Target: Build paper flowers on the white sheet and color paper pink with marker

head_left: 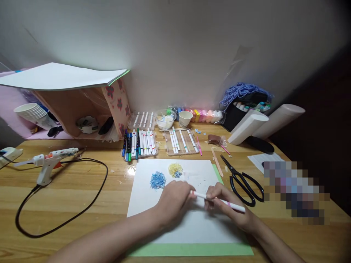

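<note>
A white marker pen (237, 207) with a pink band lies slantwise between my two hands, above a white sheet of paper (153, 226). My left hand (175, 199) is closed at its reddish end, the fingertips partly hidden behind the hand. Further along the barrel, my right hand (226, 204) grips it between thumb and fingers. Beyond my left hand, a blue clump of small shreds (158, 180) rests on the paper. A yellow clump (174, 170) with some blue at its lower edge sits beside it. Green paper (192, 250) shows under the sheet's near edge.
Black-handled scissors (242, 182) and a wooden stick (217, 162) lie right of the paper. Behind it are marker trays (182, 142), a paper cup (185, 118) and a clear bowl (165, 119). A corded glue gun (45, 164) stands left.
</note>
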